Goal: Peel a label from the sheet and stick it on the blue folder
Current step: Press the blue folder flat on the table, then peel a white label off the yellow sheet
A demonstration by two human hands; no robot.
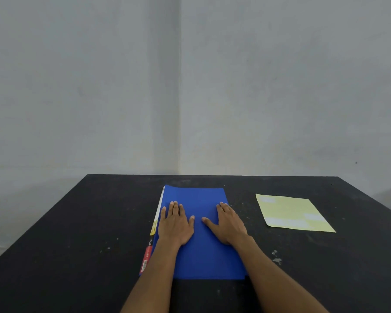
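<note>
The blue folder (203, 256) lies flat in the middle of the black table (77, 245), its spine with a white, yellow and red strip on the left. My left hand (175, 222) rests palm down on the folder's left half, fingers spread and holding nothing. My right hand (229, 223) lies flat on the right half in the same way. The pale yellow label sheet (291, 213) sits on the table to the right of the folder, apart from both hands, with a few white labels showing on it.
Grey walls meet in a corner behind the table's far edge. Small pale specks and a scuff (277, 258) mark the tabletop near my right forearm. Bare dark tabletop stretches to the left of the folder.
</note>
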